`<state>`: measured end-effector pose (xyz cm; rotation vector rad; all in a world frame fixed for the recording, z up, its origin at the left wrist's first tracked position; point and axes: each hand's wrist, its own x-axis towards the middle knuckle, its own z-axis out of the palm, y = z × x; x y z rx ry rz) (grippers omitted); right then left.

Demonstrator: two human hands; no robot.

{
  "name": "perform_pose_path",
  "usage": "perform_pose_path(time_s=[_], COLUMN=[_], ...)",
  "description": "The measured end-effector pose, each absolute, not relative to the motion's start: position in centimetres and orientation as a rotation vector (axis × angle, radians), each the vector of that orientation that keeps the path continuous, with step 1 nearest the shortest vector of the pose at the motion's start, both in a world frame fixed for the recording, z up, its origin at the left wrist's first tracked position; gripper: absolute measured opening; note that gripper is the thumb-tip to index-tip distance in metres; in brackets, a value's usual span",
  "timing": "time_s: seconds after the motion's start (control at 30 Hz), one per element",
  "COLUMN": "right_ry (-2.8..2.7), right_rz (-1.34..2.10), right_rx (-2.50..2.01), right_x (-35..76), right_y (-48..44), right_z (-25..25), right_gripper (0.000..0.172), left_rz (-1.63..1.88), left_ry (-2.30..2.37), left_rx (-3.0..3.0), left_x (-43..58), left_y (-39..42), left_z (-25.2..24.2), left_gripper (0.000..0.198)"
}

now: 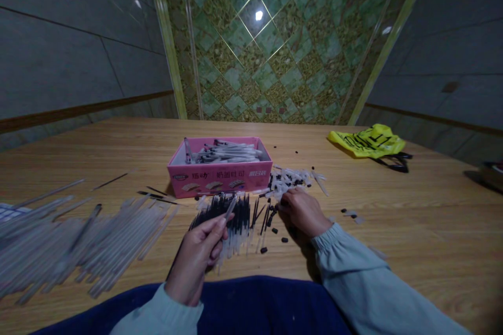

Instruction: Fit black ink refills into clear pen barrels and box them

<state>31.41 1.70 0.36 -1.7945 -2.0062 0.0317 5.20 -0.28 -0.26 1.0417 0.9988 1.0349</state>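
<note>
My left hand is closed around a slim clear pen, which tilts up and away from me. Just behind and below it lies a dense row of pen refills with black ink and pale lower ends. My right hand reaches to the near edge of a heap of clear pen caps mixed with black bits. Its fingers are curled down, and whatever they grip is hidden. Small black plugs are scattered beside that hand.
A pink box filled with pens stands behind the refills. Many clear pen barrels are spread at left. A yellow plastic bag with black straps lies back right on the wooden table, with tiled walls around.
</note>
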Motion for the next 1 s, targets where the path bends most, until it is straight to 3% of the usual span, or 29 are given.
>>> perform_pose_path(time_s=[0.13, 0.2, 0.33, 0.67, 1.0], right_ry=[-1.864, -1.641, -1.019, -0.87, -1.215], right_rz=[0.231, 0.613, 1.318, 1.359, 1.153], right_rx=[-1.603, -1.406, -0.981, -0.929, -1.029], right_x=[29.5, 28.0, 26.0, 25.2, 25.8], right_y=[1.3, 1.0, 0.2, -0.5, 0.0], right_z=[1.1, 1.3, 1.1, 0.4, 1.1], right_gripper=[0.025, 0.031, 0.024, 0.029, 0.027], left_rz=[0.994, 0.97, 0.893, 0.824, 0.801], left_ry=[1.018, 1.007, 0.984, 0.995, 1.035], left_rx=[1.059, 1.073, 1.106, 1.138, 1.168], left_x=[5.3, 5.5, 5.8, 5.9, 6.2], left_y=[-0.2, -0.2, -0.3, -0.3, -0.7], left_z=[-0.3, -0.3, -0.3, -0.3, 0.2], left_gripper=[0.039, 0.038, 0.039, 0.04, 0.036])
